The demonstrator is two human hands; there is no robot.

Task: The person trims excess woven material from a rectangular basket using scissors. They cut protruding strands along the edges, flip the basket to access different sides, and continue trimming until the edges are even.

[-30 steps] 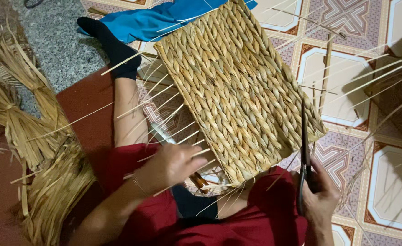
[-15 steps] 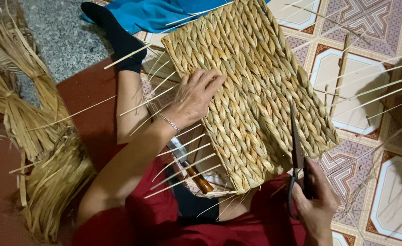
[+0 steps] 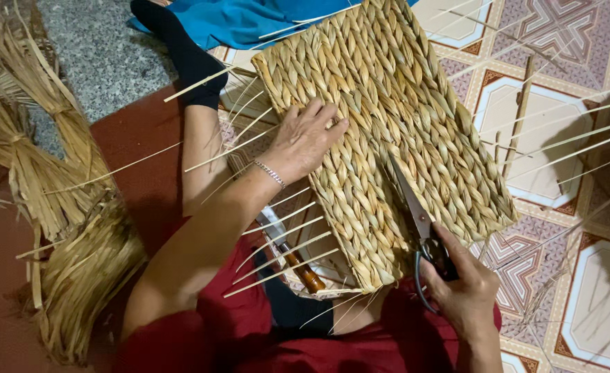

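Scissors (image 3: 415, 214) against woven basket (image 3: 388, 124)

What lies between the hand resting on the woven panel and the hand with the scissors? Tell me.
Only the braided straw of the woven panel lies between the left hand and the right hand, with the blades of the scissors over it, in the head view.

Place: a home floor used as a weaving spot.
Floor: patterned ceramic tiles (image 3: 581, 41) on the right of the frame, speckled grey stone (image 3: 104, 62) at upper left.
Materials: bundles of dried straw (image 3: 56, 221) piled at left.
Work: a plaited straw basket (image 3: 388, 131) across a seated person's lap, centre.
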